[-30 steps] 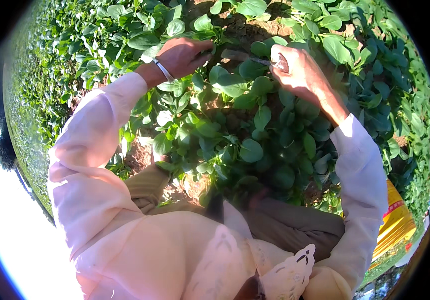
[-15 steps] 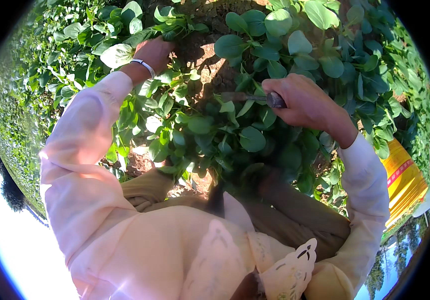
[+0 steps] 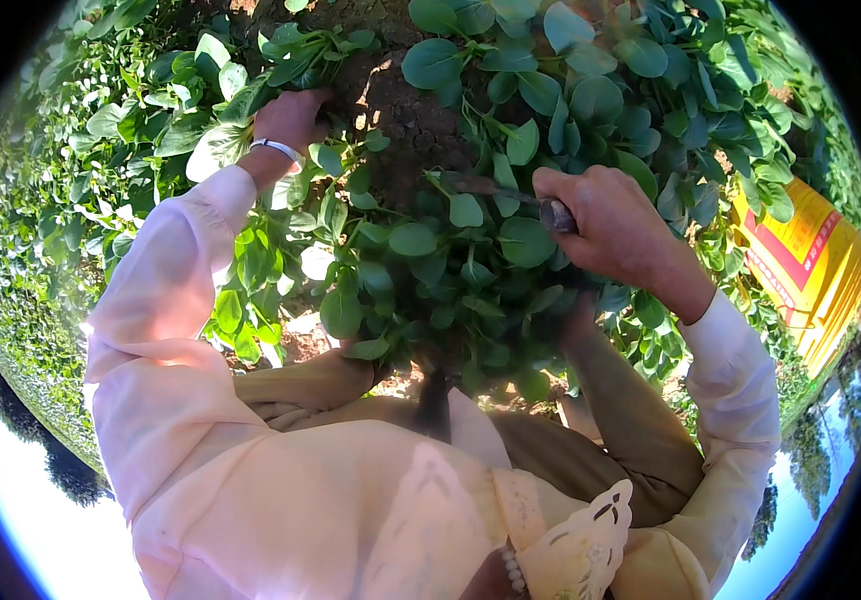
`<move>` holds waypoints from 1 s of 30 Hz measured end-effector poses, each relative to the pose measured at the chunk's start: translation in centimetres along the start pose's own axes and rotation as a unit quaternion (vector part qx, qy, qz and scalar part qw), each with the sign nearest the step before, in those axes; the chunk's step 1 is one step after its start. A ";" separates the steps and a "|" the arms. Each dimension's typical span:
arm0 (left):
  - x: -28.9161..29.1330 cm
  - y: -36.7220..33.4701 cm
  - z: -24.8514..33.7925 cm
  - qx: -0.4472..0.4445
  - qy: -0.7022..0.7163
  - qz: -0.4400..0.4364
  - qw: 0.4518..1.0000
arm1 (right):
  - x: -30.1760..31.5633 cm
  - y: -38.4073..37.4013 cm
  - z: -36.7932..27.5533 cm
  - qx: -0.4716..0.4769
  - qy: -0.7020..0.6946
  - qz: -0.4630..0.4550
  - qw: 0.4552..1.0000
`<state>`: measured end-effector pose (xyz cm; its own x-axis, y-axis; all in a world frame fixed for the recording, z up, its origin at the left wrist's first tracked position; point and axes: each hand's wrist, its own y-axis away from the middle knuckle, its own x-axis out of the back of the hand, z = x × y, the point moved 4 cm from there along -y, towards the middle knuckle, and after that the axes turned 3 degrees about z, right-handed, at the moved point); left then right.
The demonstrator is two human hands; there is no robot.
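Where the field opens at nine to ten o'clock, a dense spread of small green leaves (image 3: 26, 225) fills the margin.

Item: loose, pale peach cloth sleeve (image 3: 176, 250), left arm, reaching up toward eleven o'clock.

Item: bare left hand (image 3: 289, 118), at eleven o'clock, among foliage; its fingers are shadowed and partly turned away, so whether they pinch a stem cannot be told.

Item: slim white-silver bangle (image 3: 279, 150), around the left wrist.

Item: broad-leaved green plant (image 3: 301, 50), just beyond that hand, toward twelve.

Item: bare brown soil (image 3: 406, 125), near twelve.

Item: clump of rounded, dark green leaves (image 3: 451, 255), at the dial's centre, above the lap.

Item: narrow, dark-bladed hand tool with a rounded handle (image 3: 557, 214), at one o'clock, blade pointing between nine and ten, among leaves.

Item: brown cloth trousers (image 3: 591, 465), four to five o'clock, knees bent.

Item: bare right hand (image 3: 616, 218), two o'clock, fingers wrapped around the tool's handle.

Item: glossy yellow sack with a red panel (image 3: 809, 265), three o'clock, beside greenery.
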<state>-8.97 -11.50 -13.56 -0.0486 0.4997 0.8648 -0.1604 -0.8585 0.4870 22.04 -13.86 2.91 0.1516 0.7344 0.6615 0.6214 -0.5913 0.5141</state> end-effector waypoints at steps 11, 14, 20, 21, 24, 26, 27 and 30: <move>7.1 2.9 3.7 -0.168 0.376 0.012 0.911 | 0.2 0.4 -3.7 -0.027 0.029 0.053 0.998; 10.4 3.5 1.6 -0.108 0.541 -0.025 0.834 | 1.4 -0.6 -4.5 -0.039 -0.012 0.083 0.996; 20.5 5.7 -4.5 -0.131 0.571 0.254 0.769 | 0.8 -6.4 -6.9 0.030 -0.027 0.205 0.978; 21.9 6.3 -5.2 -0.114 0.479 0.293 0.819 | 0.3 -7.7 -7.1 0.010 -0.023 0.190 0.981; 23.1 8.8 -6.8 -0.152 0.378 0.349 0.844 | -1.3 -11.7 -8.2 0.051 -0.040 0.260 0.963; 21.4 8.5 -7.1 -0.136 0.373 0.304 0.866 | -1.8 -13.1 -6.6 -0.008 -0.101 0.337 0.936; 20.3 8.6 -7.8 -0.116 0.326 0.242 0.906 | -2.0 -13.8 -6.2 -0.027 -0.135 0.374 0.917; 14.0 8.5 -8.6 -0.107 0.125 0.202 0.966 | -2.9 -14.5 -4.0 -0.136 -0.272 0.408 0.861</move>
<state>-19.51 -10.80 1.67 -0.3816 0.1647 0.9095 -0.2772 -0.9591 0.0574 9.53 -8.69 -4.31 0.8364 0.0406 0.5467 -0.0544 -0.9862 0.1564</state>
